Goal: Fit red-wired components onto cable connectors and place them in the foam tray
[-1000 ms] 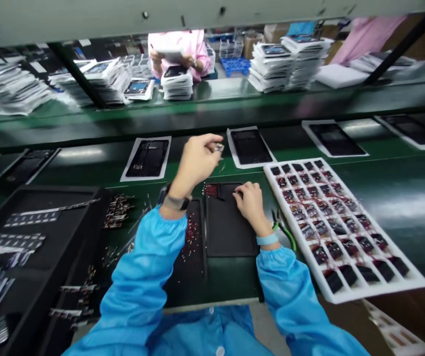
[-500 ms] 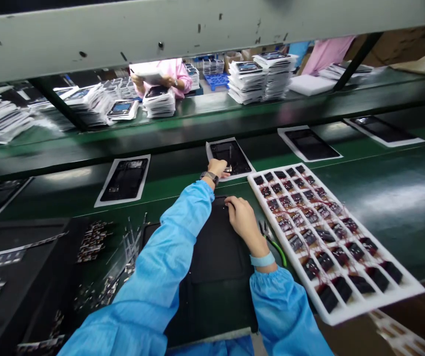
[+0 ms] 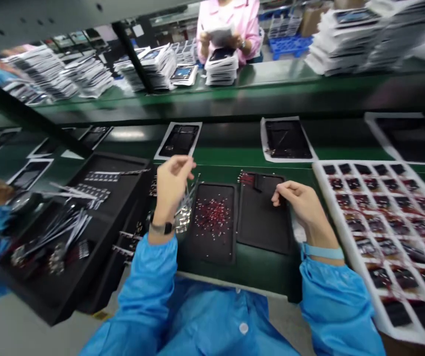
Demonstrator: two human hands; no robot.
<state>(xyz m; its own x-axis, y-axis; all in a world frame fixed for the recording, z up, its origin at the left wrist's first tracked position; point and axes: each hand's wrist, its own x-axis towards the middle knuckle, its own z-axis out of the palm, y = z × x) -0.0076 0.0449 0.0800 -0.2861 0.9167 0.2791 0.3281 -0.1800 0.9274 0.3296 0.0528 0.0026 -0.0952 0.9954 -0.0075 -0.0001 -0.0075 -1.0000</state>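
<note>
Blue sleeves (image 3: 144, 287) reach forward, the left hand (image 3: 171, 183) and right hand (image 3: 305, 202) raised with fingers curled towards the thumbs.

Small red parts (image 3: 214, 215) lie scattered in a dark tray (image 3: 205, 247) between the hands; a second dark tray (image 3: 262, 227) sits partly under the right hand's fingertips, and a white foam tray (image 3: 346, 242) of black components (image 3: 396, 314) stands on that hand's outer side. Whether either hand grips anything, I cannot tell. Beyond each hand lies a white-backed dark panel (image 3: 180, 140); farther off, a co-worker in pink (image 3: 251, 29) holds something pale.
</note>
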